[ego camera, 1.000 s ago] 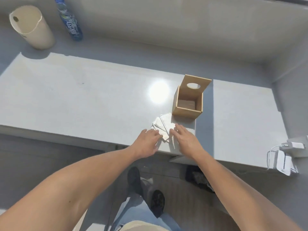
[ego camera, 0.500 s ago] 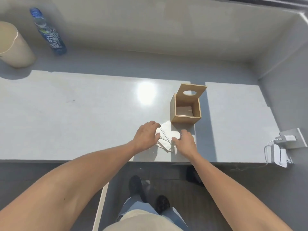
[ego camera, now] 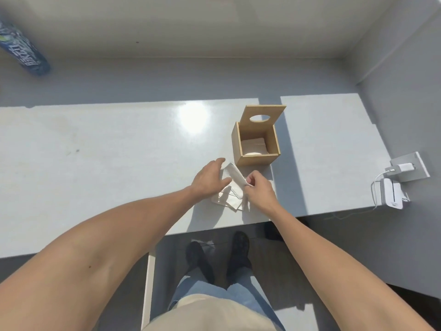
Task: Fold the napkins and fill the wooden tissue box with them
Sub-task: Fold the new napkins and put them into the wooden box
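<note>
Napkin folding at the white table, box open and waiting.

Head view: the right hand (ego camera: 259, 192) has its thumb and fingertips pinched shut on the edge of one napkin (ego camera: 236, 177), lifting it off the small pile of napkins (ego camera: 228, 199) that lies flat near the table's (ego camera: 107, 158) front edge. The left hand (ego camera: 208, 179) is spread open with fingers loose, palm down over the pile's left side, touching the napkins but not gripping anything. The wooden box (ego camera: 256, 145) sits just behind the pile, lid (ego camera: 262, 115) tipped up at the back with its oval hole showing, and a few folded napkins already lie at the bottom. A blue bottle (ego camera: 21, 53) is way off at the far left.
</note>
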